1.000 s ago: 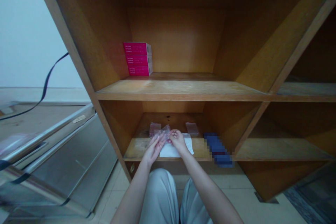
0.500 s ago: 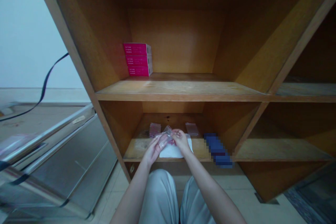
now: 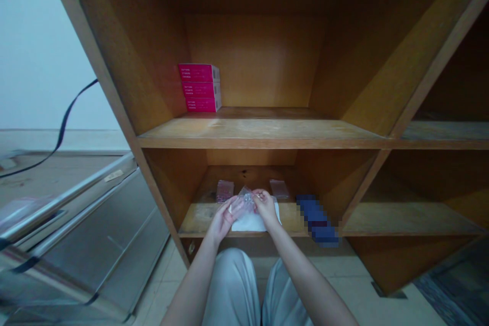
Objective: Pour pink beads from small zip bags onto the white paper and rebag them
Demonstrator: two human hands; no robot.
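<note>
Since there's only the head view to go on, here's what it shows: both bare hands are out over the lower shelf point(image 3: 294, 223), near the middle of its front edge, busy with a crinkly clear plastic bag point(image 3: 245, 200). The left hand point(image 3: 223, 220) has the bag's left side clamped between thumb and fingers, while the right hand point(image 3: 266, 208) has its fingers curled in at the right side, and honestly I can't tell whether they're actually pinching the film. The bag sits right between the two hands, above a white sheet point(image 3: 250, 223) lying at the middle of the shelf's front edge. Further back, toward the rear left corner, there's a small pile of clear packets point(image 3: 225, 191) with something pinkish about them, and a flatter clear packet point(image 3: 279, 189) lies nearer the back right corner. Over at the front right corner there's a dark blue item point(image 3: 318, 220), pixelated, so no clue what it is, and it seems to poke past the front edge. Up on the upper shelf point(image 3: 263, 126), three pink boxes point(image 3: 200, 88) are stacked by the left edge, lettering too tiny to read. Two knees in pale trousers point(image 3: 233, 282) show below, and a metal-framed cabinet point(image 3: 114, 239) stands just left of the shelving.
</note>
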